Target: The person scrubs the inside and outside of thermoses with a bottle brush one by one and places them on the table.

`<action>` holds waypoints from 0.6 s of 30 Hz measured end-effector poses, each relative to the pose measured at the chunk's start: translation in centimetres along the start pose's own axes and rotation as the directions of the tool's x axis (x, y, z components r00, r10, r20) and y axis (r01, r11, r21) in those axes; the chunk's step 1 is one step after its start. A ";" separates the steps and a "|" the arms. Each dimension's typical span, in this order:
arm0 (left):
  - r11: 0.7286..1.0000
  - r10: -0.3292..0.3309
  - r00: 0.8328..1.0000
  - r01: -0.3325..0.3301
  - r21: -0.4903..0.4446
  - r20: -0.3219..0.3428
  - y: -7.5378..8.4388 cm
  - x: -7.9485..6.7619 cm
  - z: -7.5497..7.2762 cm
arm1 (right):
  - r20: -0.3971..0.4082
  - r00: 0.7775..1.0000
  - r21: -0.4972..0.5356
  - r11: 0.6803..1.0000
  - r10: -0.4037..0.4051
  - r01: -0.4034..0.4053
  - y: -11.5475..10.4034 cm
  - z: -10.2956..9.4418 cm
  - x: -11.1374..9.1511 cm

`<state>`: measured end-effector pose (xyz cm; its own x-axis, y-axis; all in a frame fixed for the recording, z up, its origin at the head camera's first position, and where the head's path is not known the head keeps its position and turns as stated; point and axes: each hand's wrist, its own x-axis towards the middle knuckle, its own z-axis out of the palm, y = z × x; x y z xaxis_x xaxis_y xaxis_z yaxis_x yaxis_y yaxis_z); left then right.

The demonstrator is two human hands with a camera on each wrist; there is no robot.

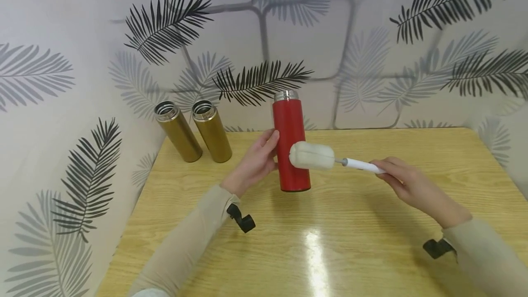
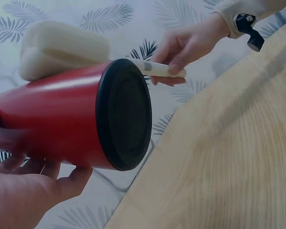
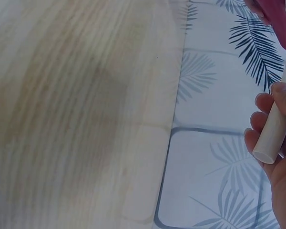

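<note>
My left hand (image 1: 256,158) grips a red thermos bottle (image 1: 288,123) from its left side, fingers curled behind it. The bottle stands nearly upright in the head view, its lid off and the silver threaded neck uppermost. Its black base (image 2: 126,114) faces the left wrist camera. A bottle brush with a cream sponge head (image 1: 312,156) is in my right hand (image 1: 406,182), which pinches the end of its white handle (image 3: 276,124). The sponge overlaps the front of the bottle's lower half in the head view, pointing left.
Two gold-brown thermos bottles (image 1: 180,134) (image 1: 213,134), lids off, stand at the table's back left corner. The wooden table (image 1: 371,251) meets a leaf-patterned wall (image 1: 371,58) at its back edge. Black wrist cameras (image 1: 241,219) sit at both sleeves.
</note>
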<state>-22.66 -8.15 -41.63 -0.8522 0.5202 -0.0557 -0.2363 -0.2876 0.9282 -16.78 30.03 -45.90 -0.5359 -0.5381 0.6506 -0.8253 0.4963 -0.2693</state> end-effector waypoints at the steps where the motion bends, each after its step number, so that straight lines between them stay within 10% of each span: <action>1: 1.000 -0.001 1.000 0.002 -0.004 0.017 -0.2 0.0 0.0 | -0.008 1.000 0.002 1.000 0.001 -0.001 0.1 -0.1 0.2; 9: 0.999 -0.022 0.992 0.018 0.038 0.123 -1.1 -0.3 0.1 | -0.032 0.999 -0.025 0.999 0.029 -0.030 0.5 -1.1 1.4; 18: 0.993 -0.045 0.999 0.042 0.112 0.025 -1.1 -0.2 0.4 | -0.109 0.991 -0.076 0.994 0.076 -0.084 0.9 -2.5 2.6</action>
<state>-21.99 -7.61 -42.53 -0.8288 0.5527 -0.0880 -0.2177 -0.1736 0.9604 -18.46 30.79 -42.72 -0.5742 -0.4213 0.7020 -0.7612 0.5904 -0.2684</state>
